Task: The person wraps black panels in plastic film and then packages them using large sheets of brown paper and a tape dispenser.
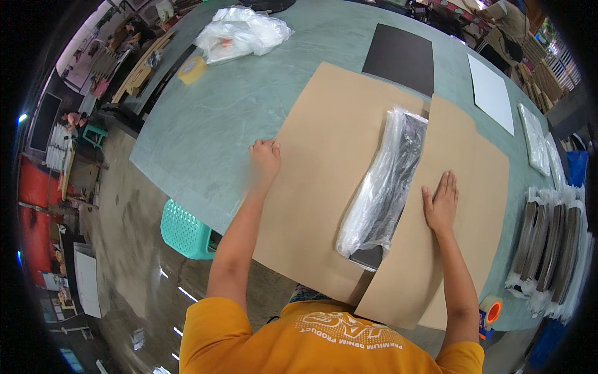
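Observation:
A large sheet of brown kraft paper (336, 131) lies across the table in front of me. On it rests a long, dark, flat bundle in clear plastic wrap (381, 187), tilted slightly, with a dark end poking out at the near side. The paper's right part (398, 274) is folded over toward the bundle, its edge running along the bundle's right side. At the sheet's left edge my left hand (266, 159) has its fingers curled closed on the paper. My right hand (442, 199) lies flat on the folded part, fingers stretched out.
The green tabletop (205, 131) carries a tape roll (192, 70), a crumpled plastic bag (242, 32), a dark sheet (400, 57) and a white sheet (491, 90). Wrapped bundles (548, 240) and an orange-cored tape roll (491, 308) sit right. A turquoise stool (185, 230) stands left. Other people are farther off.

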Demonstrator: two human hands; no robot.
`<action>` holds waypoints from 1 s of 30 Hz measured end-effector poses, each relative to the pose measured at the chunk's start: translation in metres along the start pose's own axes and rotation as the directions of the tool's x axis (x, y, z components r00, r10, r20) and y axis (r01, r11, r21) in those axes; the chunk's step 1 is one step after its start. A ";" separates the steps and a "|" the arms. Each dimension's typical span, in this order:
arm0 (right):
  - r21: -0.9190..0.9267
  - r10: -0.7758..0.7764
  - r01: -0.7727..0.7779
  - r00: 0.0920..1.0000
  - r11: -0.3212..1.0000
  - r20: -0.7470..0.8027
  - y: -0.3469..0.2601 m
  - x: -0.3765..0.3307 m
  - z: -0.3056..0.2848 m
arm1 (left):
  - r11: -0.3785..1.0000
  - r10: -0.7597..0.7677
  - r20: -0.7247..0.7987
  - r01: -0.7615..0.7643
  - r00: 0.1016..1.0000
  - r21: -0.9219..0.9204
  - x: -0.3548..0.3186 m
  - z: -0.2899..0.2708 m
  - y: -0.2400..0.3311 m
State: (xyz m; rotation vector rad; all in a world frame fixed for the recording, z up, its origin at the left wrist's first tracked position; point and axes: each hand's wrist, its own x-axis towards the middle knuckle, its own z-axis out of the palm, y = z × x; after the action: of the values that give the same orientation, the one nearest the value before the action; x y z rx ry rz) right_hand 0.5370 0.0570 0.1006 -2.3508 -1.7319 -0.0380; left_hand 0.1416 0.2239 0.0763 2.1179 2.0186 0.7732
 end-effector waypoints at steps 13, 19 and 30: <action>0.075 0.076 -0.076 0.997 0.994 -0.006 0.024 0.003 -0.025 | 0.786 0.513 0.651 0.000 0.559 -0.619 0.011 -0.076 0.201; 0.361 0.050 -0.017 0.996 0.932 -0.081 0.046 -0.003 -0.028 | 0.752 0.639 0.709 -0.049 0.298 -0.658 -0.083 0.001 0.344; 0.879 0.271 -0.028 0.956 0.475 -0.117 0.117 -0.015 0.001 | 0.819 0.570 0.767 -0.133 0.295 -0.558 -0.124 0.058 0.355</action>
State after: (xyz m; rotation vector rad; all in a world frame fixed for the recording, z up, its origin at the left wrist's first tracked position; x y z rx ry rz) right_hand 0.6425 0.0100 0.0784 -1.5838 -0.9958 0.4687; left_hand 0.4885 0.0825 0.1402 1.9978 0.6770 -0.0954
